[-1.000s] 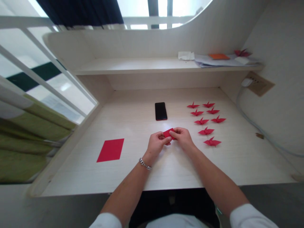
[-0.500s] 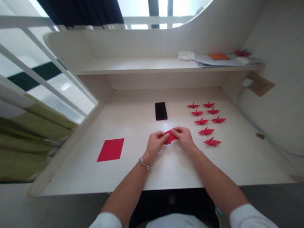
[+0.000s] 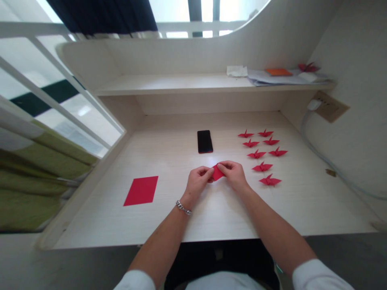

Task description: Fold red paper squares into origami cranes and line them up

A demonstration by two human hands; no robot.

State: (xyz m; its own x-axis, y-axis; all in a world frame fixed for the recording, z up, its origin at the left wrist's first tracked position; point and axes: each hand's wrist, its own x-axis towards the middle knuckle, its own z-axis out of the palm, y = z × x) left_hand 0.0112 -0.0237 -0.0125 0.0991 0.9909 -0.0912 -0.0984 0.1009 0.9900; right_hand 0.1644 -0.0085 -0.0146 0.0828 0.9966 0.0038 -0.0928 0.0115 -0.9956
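Between my two hands is a small folded piece of red paper (image 3: 217, 173), held just above the desk. My left hand (image 3: 199, 179) pinches its left edge between thumb and fingers, and a chain bracelet circles that wrist. With thumb on top, my right hand (image 3: 234, 173) grips the upper right part. The fingers hide the paper's edges and some of its folds. Off to the right, several red paper cranes (image 3: 262, 166) stand in two rough columns. A flat red paper square (image 3: 141, 191) lies on the left of the desk.
A black phone (image 3: 204, 141) lies on the pale desk (image 3: 169, 153) beyond my hands. The shelf (image 3: 169, 83) above holds papers (image 3: 256, 78), an orange piece (image 3: 278, 72) and a red folded paper (image 3: 308, 67). A cable (image 3: 317, 151) hangs from the socket (image 3: 331, 106) at right.
The folded paper has shifted slightly in my fingers, and its lower left corner no longer shows below my left thumb. Both hands stay in nearly the same place.
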